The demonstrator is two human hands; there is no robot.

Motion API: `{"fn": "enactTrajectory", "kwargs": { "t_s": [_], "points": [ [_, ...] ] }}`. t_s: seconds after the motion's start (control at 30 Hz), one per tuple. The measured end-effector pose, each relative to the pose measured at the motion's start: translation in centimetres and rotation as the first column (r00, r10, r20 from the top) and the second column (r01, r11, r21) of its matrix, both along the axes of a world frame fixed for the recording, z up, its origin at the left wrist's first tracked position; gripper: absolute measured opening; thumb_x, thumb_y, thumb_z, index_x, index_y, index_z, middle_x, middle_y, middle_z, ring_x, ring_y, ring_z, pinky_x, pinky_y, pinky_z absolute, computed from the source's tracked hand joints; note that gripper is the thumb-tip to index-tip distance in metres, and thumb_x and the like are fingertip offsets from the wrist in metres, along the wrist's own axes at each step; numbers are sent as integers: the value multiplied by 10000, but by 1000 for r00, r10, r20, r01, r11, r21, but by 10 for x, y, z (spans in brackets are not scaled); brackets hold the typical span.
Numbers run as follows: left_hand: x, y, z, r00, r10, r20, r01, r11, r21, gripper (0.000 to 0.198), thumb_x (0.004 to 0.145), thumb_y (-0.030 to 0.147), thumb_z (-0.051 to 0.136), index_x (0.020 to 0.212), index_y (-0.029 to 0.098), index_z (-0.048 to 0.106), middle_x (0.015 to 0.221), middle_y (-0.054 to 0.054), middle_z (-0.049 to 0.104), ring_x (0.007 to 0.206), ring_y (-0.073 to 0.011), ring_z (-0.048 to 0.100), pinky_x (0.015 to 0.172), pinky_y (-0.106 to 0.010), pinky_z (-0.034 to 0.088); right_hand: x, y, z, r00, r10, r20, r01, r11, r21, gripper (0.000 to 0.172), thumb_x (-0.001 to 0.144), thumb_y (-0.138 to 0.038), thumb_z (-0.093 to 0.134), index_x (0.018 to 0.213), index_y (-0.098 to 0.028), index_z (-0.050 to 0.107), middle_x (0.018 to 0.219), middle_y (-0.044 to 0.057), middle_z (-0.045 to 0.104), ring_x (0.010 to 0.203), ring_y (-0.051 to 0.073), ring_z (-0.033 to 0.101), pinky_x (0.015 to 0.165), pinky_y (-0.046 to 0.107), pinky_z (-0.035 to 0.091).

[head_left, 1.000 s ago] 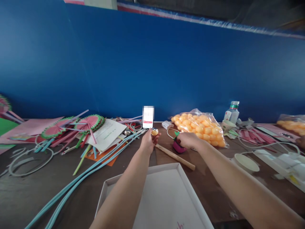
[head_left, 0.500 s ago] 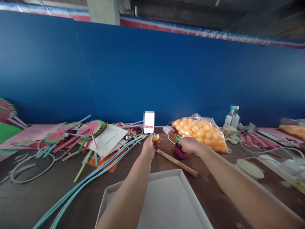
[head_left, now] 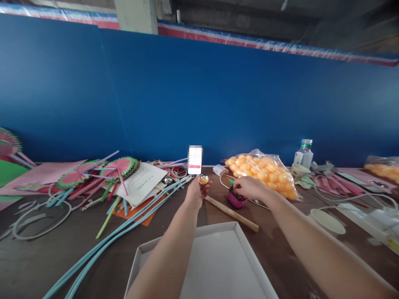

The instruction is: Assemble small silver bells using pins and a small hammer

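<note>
My left hand (head_left: 195, 192) is stretched over the brown table and pinches a small orange ball (head_left: 203, 179) at its fingertips, just below a white phone (head_left: 195, 159) standing upright. My right hand (head_left: 249, 187) is closed with its fingers reaching into a small magenta pot (head_left: 236, 200) that has a green tip; what the fingers hold is hidden. A wooden stick (head_left: 231, 213) lies between the two hands. A white shallow box (head_left: 248, 255) lies under my forearms at the near edge.
A clear bag of orange balls (head_left: 262, 169) sits right of the pot, with a water bottle (head_left: 304, 153) behind it. Paper fans (head_left: 120, 167), coloured straws and long light-blue tubes (head_left: 112, 238) cover the left. A paper cup (head_left: 326, 220) and cables lie right. A blue wall (head_left: 199, 95) backs the table.
The view tilted up slightly. My right hand lifted a little from gripping the pot's side to reaching into its top. The left hand keeps the ball in the same place.
</note>
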State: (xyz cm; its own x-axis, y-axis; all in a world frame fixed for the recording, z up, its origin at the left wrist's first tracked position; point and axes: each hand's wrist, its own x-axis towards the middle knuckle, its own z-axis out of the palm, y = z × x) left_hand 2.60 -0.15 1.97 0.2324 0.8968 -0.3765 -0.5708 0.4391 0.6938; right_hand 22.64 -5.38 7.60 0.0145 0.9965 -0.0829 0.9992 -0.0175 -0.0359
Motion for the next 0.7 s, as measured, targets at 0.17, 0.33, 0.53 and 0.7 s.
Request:
{"fn": "enactTrajectory", "kwargs": {
  "t_s": [0.17, 0.33, 0.53, 0.7],
  "points": [
    [-1, -1, 2, 999, -6, 36, 7, 1000, -24, 300, 928, 382, 460, 885, 112, 583, 767, -116, 693, 500, -75, 553, 460, -170, 424, -6, -7, 2, 853, 16, -521, 134, 959, 249, 135, 774, -315, 574, 780, -211, 659, 619, 3, 675, 575, 135, 627, 536, 217, 428],
    [-2, 2, 0, 993, 12, 114, -7, 999, -36, 334, 937, 396, 437, 866, 108, 591, 749, -105, 681, 489, -69, 548, 460, -168, 428, -58, -4, 5, 463, 255, -849, 127, 929, 348, 217, 741, -402, 658, 821, -203, 625, 611, -19, 629, 475, 112, 556, 435, 217, 432],
    [-4, 6, 1, 976, 116, 182, -103, 991, -80, 309, 937, 397, 442, 822, 139, 567, 588, -22, 575, 442, -74, 515, 457, -170, 424, -117, 27, -14, 263, 341, -902, 231, 886, 403, 285, 742, -443, 657, 847, -178, 652, 688, 10, 651, 525, 109, 540, 495, 235, 452],
    [-3, 14, -8, 934, 262, 243, -254, 965, -68, 269, 948, 372, 431, 867, 162, 579, 621, -6, 575, 470, -83, 529, 473, -183, 424, -138, 33, -41, 210, 394, -895, 361, 819, 446, 258, 804, -435, 609, 905, -199, 637, 787, 21, 662, 599, 124, 567, 567, 248, 479]
  ]
}}
